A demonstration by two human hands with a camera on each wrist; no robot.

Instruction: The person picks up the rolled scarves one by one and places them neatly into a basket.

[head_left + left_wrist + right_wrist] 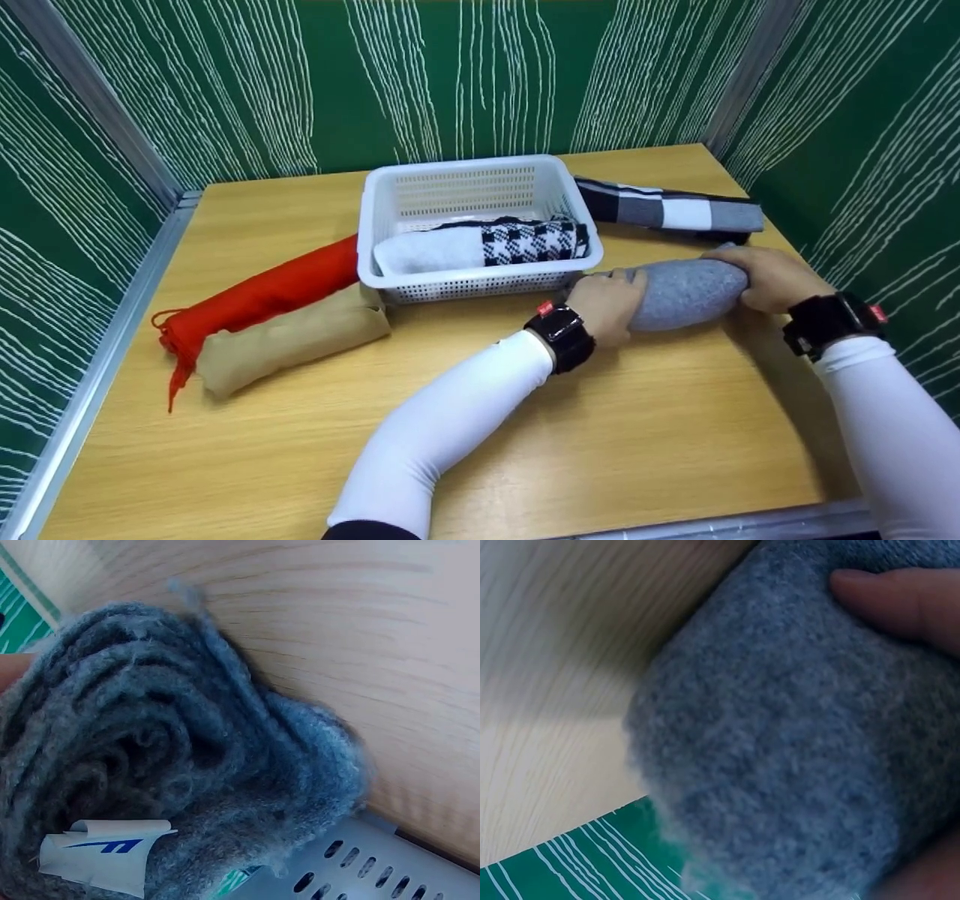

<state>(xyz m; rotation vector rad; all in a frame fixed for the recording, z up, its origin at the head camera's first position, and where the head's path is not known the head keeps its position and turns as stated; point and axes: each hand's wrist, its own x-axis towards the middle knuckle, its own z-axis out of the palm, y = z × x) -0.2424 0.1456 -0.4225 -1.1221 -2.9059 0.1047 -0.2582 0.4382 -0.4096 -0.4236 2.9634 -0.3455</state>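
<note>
A grey rolled scarf (686, 294) is held between both hands to the right of the white basket. My left hand (609, 304) grips its left end, close to the basket's front right corner. At the opposite end my right hand (772, 279) grips the roll, and the right wrist view shows a fingertip (885, 604) pressing into the fuzzy wool (765, 735). From the left wrist, the spiral end of the scarf (127, 742) is visible, with a white label (105, 855) bearing a blue mark. Much of the left hand's grip is hidden there.
The white basket (480, 281) contains a grey-white and black houndstooth roll (480, 246). Left of it lie a red roll (277, 289) with fringe and a beige roll (296, 341). A black, white and grey checked roll (675, 210) lies behind the hands. Green walls enclose the wooden table (480, 450).
</note>
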